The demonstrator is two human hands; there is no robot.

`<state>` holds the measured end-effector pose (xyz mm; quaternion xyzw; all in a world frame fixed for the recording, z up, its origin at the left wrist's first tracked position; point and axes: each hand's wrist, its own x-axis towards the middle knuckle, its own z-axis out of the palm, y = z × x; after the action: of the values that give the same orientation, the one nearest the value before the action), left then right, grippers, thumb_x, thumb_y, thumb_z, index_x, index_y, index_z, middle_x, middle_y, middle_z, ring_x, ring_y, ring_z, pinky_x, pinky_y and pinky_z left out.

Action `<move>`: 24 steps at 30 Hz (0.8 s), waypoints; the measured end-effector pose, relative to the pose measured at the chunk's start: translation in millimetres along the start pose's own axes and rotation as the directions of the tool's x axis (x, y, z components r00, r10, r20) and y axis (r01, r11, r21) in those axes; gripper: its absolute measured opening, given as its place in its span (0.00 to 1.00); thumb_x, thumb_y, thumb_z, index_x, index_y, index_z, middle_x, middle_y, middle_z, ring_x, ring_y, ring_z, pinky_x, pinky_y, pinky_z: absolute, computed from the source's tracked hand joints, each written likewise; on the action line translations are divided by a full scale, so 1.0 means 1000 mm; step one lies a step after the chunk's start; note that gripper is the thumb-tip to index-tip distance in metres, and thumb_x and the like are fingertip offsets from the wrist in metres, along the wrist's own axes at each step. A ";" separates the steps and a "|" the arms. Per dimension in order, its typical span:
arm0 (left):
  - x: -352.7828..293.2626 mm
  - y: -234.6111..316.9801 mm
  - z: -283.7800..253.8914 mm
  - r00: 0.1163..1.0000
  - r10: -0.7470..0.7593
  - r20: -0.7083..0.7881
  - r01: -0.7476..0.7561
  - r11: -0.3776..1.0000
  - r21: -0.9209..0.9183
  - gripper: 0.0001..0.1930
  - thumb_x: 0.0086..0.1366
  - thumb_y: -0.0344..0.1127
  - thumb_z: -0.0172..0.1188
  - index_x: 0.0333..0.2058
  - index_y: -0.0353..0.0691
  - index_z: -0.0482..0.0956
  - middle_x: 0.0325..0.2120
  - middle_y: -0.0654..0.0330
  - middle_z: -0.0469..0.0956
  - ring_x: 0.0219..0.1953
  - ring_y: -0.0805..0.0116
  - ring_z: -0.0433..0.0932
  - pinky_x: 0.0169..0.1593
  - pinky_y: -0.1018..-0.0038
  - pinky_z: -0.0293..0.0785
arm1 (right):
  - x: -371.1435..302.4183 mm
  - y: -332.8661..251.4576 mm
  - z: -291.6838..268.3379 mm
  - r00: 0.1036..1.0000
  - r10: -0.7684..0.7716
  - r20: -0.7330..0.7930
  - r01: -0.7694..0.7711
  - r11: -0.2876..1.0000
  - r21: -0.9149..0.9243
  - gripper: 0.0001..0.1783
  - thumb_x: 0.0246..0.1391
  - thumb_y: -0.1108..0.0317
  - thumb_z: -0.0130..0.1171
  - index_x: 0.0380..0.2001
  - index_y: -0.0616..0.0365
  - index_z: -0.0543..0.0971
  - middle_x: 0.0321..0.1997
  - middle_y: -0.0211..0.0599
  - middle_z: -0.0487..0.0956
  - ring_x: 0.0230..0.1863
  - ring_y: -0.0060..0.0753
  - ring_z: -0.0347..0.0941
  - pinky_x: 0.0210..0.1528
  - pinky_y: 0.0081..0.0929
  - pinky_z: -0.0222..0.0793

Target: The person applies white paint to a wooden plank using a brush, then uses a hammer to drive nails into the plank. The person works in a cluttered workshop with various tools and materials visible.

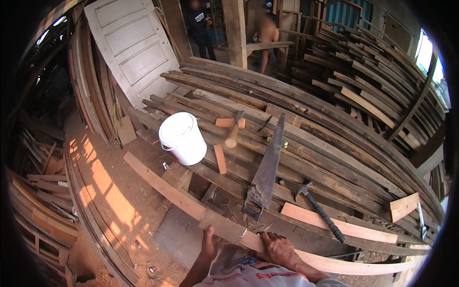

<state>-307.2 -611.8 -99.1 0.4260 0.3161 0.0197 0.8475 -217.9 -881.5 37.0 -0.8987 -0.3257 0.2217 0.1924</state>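
A long, pale wooden plank (pixel 163 187) runs across in front of me, close to my body. A darker, shorter wooden piece (pixel 223 226) lies along its middle; whether the two are joined I cannot tell. My left hand (pixel 208 245) grips the near edge by the darker piece, thumb up and other fingers mostly hidden. To its right, my right hand (pixel 278 248) is closed over the top of the plank, knuckles bent. Beyond the hands a handsaw (pixel 266 173) rests on the beams, handle toward me. A claw hammer (pixel 321 211) with a dark wrapped handle lies to the right.
A lidded white bucket (pixel 184 138) stands on stacked beams (pixel 306 143), near a wooden-handled tool (pixel 233 131). Offcuts (pixel 220 159) and a pale board (pixel 337 224) lie around. A white panelled door (pixel 131 43) leans at back left. Two people (pixel 201 28) are in the background.
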 end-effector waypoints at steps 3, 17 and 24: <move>0.000 -0.002 -0.001 1.000 0.004 0.004 -0.004 1.000 -0.001 0.40 0.71 0.69 0.54 0.69 0.46 0.66 0.62 0.54 0.75 0.64 0.53 0.74 0.65 0.51 0.69 | 0.000 0.004 0.005 1.000 -0.013 -0.012 0.013 1.000 0.008 0.45 0.59 0.31 0.65 0.59 0.62 0.73 0.52 0.56 0.82 0.57 0.57 0.82 0.57 0.49 0.80; -0.002 0.001 0.003 1.000 0.008 -0.008 -0.008 1.000 0.002 0.45 0.68 0.71 0.57 0.72 0.47 0.61 0.66 0.52 0.69 0.67 0.50 0.69 0.67 0.48 0.64 | 0.001 0.011 0.013 0.998 -0.039 -0.050 0.039 0.999 0.012 0.45 0.57 0.31 0.66 0.58 0.63 0.73 0.49 0.58 0.83 0.51 0.61 0.84 0.52 0.51 0.82; -0.004 0.003 0.006 1.000 -0.007 -0.027 0.007 1.000 -0.002 0.44 0.67 0.71 0.57 0.72 0.47 0.62 0.66 0.53 0.69 0.67 0.50 0.70 0.67 0.47 0.64 | 0.001 0.007 0.011 0.999 -0.014 -0.048 0.015 0.999 0.029 0.44 0.57 0.30 0.66 0.56 0.62 0.75 0.47 0.57 0.84 0.52 0.59 0.83 0.52 0.52 0.81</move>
<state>-306.5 -615.0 -92.2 0.4238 0.3290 0.0228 0.8436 -219.1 -883.7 24.4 -0.8985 -0.3244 0.2034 0.2148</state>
